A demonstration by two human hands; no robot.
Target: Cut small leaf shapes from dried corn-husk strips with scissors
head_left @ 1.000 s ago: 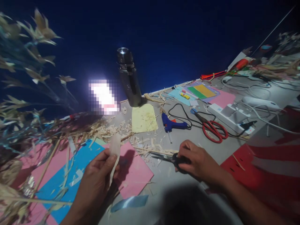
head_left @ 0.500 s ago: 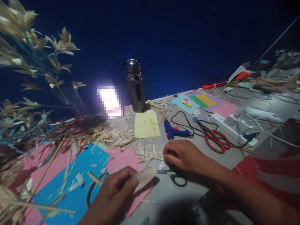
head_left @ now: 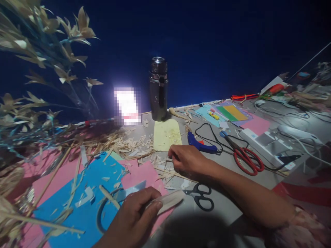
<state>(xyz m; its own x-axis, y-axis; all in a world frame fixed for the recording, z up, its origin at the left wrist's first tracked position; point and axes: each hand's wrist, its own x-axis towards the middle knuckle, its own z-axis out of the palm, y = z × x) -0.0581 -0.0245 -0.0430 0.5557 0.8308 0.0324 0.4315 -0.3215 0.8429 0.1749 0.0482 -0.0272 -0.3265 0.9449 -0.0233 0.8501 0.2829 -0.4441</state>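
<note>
In the left hand (head_left: 134, 213), a pale strip (head_left: 170, 201) is held, clamped between thumb and fingers; it is tilted toward the far right of the desk (head_left: 227, 160), over a pink sheet (head_left: 141, 174). The strip's far end is laid over the blades of the black scissors (head_left: 203, 196), whose handles are left uncovered on the desk.

The right hand (head_left: 184, 160) is held palm down with its fingers curled, just off the near edge of the yellow paper (head_left: 165, 136), above scattered shavings (head_left: 134, 144). Whether its fingertips are together or apart cannot be told. The blue glue gun (head_left: 203, 144) is seen just beyond its wrist, and the red scissors (head_left: 248, 160) are placed farther right.

The bottle (head_left: 158, 93) is stood upright near the desk's far edge, directly behind the yellow paper. Along that edge, to the right, a glue stick (head_left: 213, 115) and coloured sheets (head_left: 230, 113) are spread, with a power strip (head_left: 269, 148) nearer. Toward the left side of the desk, a blue sheet (head_left: 77, 193) is strewn with scraps, and a ring (head_left: 99, 213), partly hidden, is seen beside the left hand. Dried flowers (head_left: 64, 74) are raised at the far left.
</note>
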